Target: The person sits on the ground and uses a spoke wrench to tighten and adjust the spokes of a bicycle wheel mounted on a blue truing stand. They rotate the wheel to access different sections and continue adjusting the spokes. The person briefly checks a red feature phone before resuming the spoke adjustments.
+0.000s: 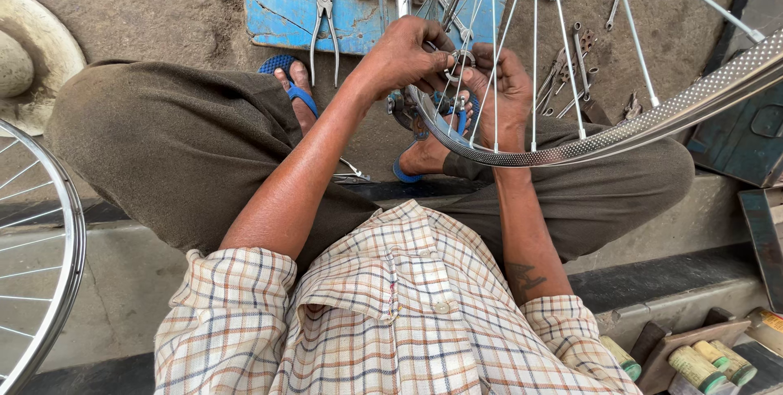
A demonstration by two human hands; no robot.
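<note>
A shiny bicycle wheel rim (620,135) with thin spokes stands across my knees, its hub (462,60) in front of me. My left hand (405,55) is closed around the hub from the left, fingertips on the small metal ring at its centre. My right hand (504,95) grips the hub and spokes from the right, behind the rim's inner edge. The two hands nearly touch at the hub. Spokes (535,44) fan up from the rim past my fingers.
A blue wooden box lid (281,3) ahead carries pliers (325,19) and other metal tools. Loose nipples and spanners (571,68) lie on the ground at right. A second wheel (49,264) stands at left. Small cans (701,366) sit at bottom right.
</note>
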